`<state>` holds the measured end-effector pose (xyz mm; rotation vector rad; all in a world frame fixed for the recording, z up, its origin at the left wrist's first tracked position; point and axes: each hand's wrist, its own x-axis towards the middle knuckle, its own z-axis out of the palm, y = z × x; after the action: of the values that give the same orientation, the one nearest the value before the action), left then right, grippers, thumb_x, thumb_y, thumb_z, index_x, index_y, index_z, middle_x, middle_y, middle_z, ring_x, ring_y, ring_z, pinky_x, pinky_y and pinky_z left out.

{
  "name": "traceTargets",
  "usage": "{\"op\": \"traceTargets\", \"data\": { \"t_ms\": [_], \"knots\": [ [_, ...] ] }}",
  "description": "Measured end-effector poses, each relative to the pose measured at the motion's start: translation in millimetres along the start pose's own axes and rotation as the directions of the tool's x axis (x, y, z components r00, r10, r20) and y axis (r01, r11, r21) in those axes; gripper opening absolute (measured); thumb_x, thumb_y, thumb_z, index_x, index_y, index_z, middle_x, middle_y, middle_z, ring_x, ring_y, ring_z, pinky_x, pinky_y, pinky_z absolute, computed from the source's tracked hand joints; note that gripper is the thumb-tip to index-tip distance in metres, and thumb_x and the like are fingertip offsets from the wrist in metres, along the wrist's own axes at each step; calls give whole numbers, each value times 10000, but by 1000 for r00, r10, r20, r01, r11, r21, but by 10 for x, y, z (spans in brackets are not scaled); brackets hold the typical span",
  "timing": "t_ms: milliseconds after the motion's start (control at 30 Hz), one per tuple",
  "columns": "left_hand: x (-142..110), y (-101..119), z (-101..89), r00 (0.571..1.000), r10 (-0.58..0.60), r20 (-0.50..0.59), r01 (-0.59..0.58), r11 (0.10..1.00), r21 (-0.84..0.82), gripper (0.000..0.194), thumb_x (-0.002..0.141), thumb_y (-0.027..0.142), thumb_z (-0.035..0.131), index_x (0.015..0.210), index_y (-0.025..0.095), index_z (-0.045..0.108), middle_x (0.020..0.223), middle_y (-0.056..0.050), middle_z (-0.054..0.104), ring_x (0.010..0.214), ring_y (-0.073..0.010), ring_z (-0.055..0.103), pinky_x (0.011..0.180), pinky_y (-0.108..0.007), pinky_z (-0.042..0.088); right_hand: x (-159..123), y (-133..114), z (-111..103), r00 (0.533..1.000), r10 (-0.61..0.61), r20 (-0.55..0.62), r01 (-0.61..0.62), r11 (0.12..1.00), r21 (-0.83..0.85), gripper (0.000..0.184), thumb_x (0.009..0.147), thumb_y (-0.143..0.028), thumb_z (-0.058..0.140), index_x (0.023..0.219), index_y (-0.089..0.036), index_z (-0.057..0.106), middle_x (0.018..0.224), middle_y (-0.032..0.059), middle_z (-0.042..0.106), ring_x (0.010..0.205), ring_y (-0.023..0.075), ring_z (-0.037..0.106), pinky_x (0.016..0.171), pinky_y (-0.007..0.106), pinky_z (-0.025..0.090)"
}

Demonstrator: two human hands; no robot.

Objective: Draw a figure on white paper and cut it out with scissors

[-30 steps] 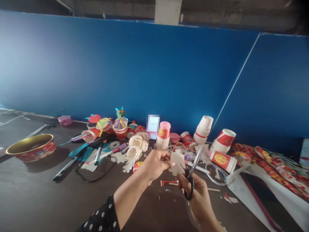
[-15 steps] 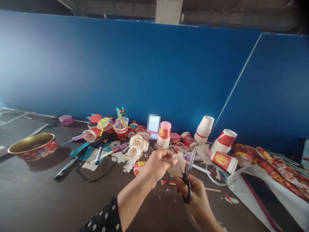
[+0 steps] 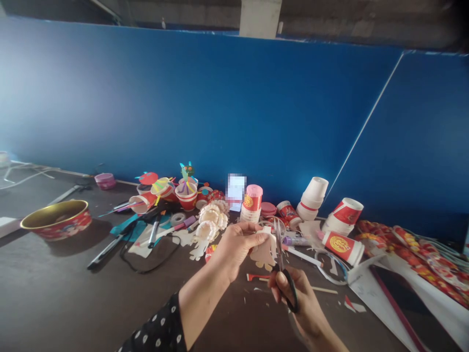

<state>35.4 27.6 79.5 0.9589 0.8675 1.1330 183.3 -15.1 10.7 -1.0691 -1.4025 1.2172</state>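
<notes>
My left hand (image 3: 236, 247), closed in a pinch, holds up a pale paper cut-out (image 3: 263, 254) with a wavy lower edge. My right hand (image 3: 300, 296) grips a pair of scissors (image 3: 280, 252) by the black handle, fingers through the loops. The blades point upward along the right edge of the paper; whether they touch it I cannot tell. Just behind my left hand stands a stack of paper cups (image 3: 252, 203) with a pink top. Left of that lie curled white paper shapes (image 3: 208, 222) with scalloped edges.
Small paper scraps (image 3: 354, 304) lie on the dark table (image 3: 146, 303). On the right are a phone (image 3: 406, 308), a tipped paper cup (image 3: 342, 247) and red packets (image 3: 414, 244). To the left are a gold-rimmed bowl (image 3: 58, 227) and decorated cups (image 3: 186, 195). A blue partition (image 3: 220, 107) stands behind.
The scissors have swung to a more upright angle, closer to my left hand. The paper has turned in my left fingers. The whole view has shifted slightly.
</notes>
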Motion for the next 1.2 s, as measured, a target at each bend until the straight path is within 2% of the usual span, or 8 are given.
{"op": "traceTargets", "data": {
  "t_ms": [100, 300, 400, 633, 867, 1067, 1200],
  "knots": [
    [8, 2, -8, 999, 26, 20, -26, 1000, -11, 145, 607, 169, 672, 602, 141, 529, 472, 60, 485, 415, -31, 366, 441, -186, 249, -14, -19, 6, 998, 26, 57, -26, 1000, 7, 458, 673, -579, 567, 569, -133, 579, 452, -8, 476, 449, 101, 388, 475, 235, 263],
    [26, 11, -51, 995, -13, 96, 12, 1000, 12, 85, 626, 186, 645, 684, 132, 616, 596, -2, 595, 527, -88, 519, 521, -213, 354, -33, -9, -20, 996, 15, 84, -18, 999, 35, 487, 648, -607, 572, 569, -127, 598, 441, -6, 479, 432, 97, 394, 464, 236, 260],
    [26, 10, -62, 997, -9, 70, 5, 999, 46, 81, 613, 165, 643, 687, 136, 629, 622, -12, 617, 554, -102, 542, 558, -228, 377, -33, -18, -26, 998, 9, 66, -12, 999, 44, 484, 645, -607, 574, 554, -132, 590, 436, -10, 469, 433, 95, 380, 455, 235, 260],
    [3, 20, -42, 997, -22, 69, 16, 996, 83, 20, 625, 137, 599, 641, 149, 604, 579, 7, 602, 514, -87, 517, 520, -215, 355, -37, -1, -19, 999, 11, 48, -14, 999, 43, 477, 646, -601, 582, 556, -133, 595, 436, -10, 469, 428, 94, 380, 449, 232, 265],
    [-21, 52, -11, 994, -28, 103, 14, 991, 134, 42, 633, 146, 592, 594, 135, 604, 458, 28, 523, 415, -62, 424, 464, -211, 312, -38, 27, -29, 999, 15, 42, -18, 998, 59, 462, 655, -588, 587, 554, -137, 589, 440, -11, 470, 427, 90, 377, 447, 226, 271],
    [0, 35, -18, 998, -16, 53, 10, 994, 106, 61, 596, 152, 620, 651, 128, 634, 568, -9, 595, 522, -103, 513, 513, -227, 351, -33, 1, -27, 999, 12, 50, -15, 997, 72, 469, 655, -589, 587, 548, -132, 586, 447, -10, 473, 429, 86, 380, 440, 225, 259],
    [-5, 21, -11, 997, -10, 75, 1, 993, 115, 62, 615, 160, 609, 649, 123, 644, 529, -3, 576, 488, -93, 483, 501, -226, 343, -34, 6, -32, 999, 21, 44, -24, 997, 76, 464, 655, -585, 592, 557, -132, 592, 446, -10, 477, 431, 88, 381, 448, 230, 257]
  ]
}}
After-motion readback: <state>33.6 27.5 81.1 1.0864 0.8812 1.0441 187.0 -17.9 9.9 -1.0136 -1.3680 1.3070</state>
